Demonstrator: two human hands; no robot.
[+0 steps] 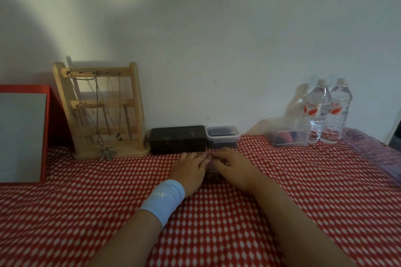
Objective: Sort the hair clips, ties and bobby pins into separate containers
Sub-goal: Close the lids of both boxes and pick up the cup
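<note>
Nearest the lens, the left hand (191,167) and right hand (233,166) are laid around a small, mostly hidden container (213,173) on the worktop (86,201), just before the black box (178,139) and clear tub (222,135); whether it is gripped cannot be told, and steadying it with one hand while opening is advised.

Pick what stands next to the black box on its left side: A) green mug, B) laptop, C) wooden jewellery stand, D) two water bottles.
C: the wooden jewellery stand, hung with chains, stands against the wall just left of the black box.
</note>
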